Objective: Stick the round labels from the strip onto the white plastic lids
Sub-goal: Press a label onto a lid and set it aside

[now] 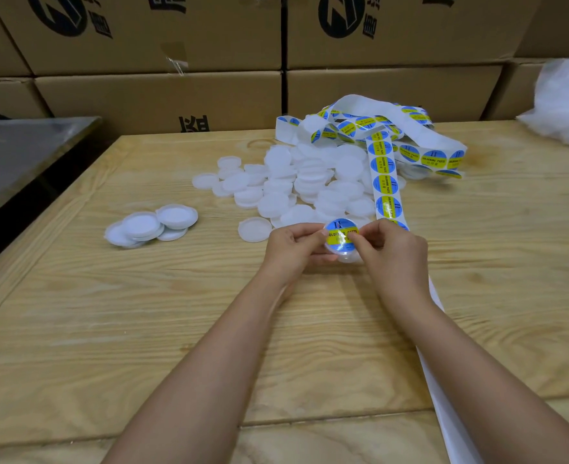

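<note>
Head view, step in hand: You are seating one round label (341, 233) on the held lid (347, 256). The label lies on the lid's top face. By judgement it is placed but not yet rubbed flat.
Left hand: Your left hand (293, 242) grips the held lid from the left, fingers curled under it and thumb tip at the label's left edge.
Right hand: Your right hand (390, 249) pinches the label's right edge against the lid, fingers curled.
Work position: Just above the table (142, 329), at centre, on the near side of the lid pile (309, 182).
Strip: The strip (385, 182) runs from a far tangle down to your right hand. Bare backing (443, 396) trails near, under your right forearm.
Small stack (152, 226): Left of centre, well apart from the pile. No label shows on it.
Next move: Probably smooth from the label's centre out to the rim, confirm that it sits centred, then set the lid aside and peel the next label.
</note>
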Available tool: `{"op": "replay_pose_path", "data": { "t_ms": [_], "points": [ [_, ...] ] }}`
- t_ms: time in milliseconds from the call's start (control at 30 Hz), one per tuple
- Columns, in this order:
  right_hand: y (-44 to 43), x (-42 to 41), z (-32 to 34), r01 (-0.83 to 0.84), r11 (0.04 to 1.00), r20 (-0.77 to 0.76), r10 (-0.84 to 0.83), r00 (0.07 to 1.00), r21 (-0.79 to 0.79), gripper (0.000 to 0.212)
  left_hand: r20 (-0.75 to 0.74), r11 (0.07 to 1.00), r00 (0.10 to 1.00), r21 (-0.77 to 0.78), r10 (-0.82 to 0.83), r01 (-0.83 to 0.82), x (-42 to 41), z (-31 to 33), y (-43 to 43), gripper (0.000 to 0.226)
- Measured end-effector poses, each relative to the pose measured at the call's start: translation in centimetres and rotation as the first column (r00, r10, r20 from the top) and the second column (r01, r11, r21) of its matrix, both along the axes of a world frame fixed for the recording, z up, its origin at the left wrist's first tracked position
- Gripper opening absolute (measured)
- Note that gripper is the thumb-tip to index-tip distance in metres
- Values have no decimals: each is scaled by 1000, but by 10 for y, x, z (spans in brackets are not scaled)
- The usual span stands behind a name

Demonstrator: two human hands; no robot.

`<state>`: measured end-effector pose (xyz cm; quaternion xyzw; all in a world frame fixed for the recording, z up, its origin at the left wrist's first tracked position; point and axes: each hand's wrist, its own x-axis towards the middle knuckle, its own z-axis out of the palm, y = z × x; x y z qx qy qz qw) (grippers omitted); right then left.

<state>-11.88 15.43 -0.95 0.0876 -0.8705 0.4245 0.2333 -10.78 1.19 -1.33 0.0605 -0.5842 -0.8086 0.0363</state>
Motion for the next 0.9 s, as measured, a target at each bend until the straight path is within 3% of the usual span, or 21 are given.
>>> {"op": "replay_pose_path", "data": {
  "t_ms": [200, 300, 333, 433, 467, 533, 667, 900],
  "points": [
    [-5, 4, -1, -4, 998, -83, -1, 997, -61, 18, -10, 996, 1000, 88, -10, 10, 0, 1, 1, 6],
    [-4, 4, 2, -51, 976, -19, 48, 999, -210, 69, -26, 996, 1000, 84, -10, 12, 1, 0, 2, 8],
    [-3, 2, 1, -51, 972, -16, 49, 999, -229, 67, -33, 997, 999, 81, -14, 17, 2, 1, 2, 9],
    [-2, -1, -1, -22, 976, -17, 19, 1000, -218, 10, -47, 998, 998, 56, -33, 36, 2, 0, 4, 9],
    [-2, -2, -2, -5, 969, -16, 1, 1000, -247, 6, -52, 998, 998, 37, -40, 42, 2, 0, 5, 9],
    [-3, -4, -4, 25, 952, -11, -30, 999, -305, 21, -74, 998, 996, -7, -58, 58, 3, -1, 7, 11],
    [-7, -4, -3, 72, 953, 75, -53, 996, -295, 32, -114, 999, 992, -26, -50, 47, 5, -2, 10, 16],
    [-12, -4, -7, -105, 913, 184, 191, 964, -395, 38, -93, 998, 996, 63, 7, -1, 4, -1, 8, 9]
  ]
}}
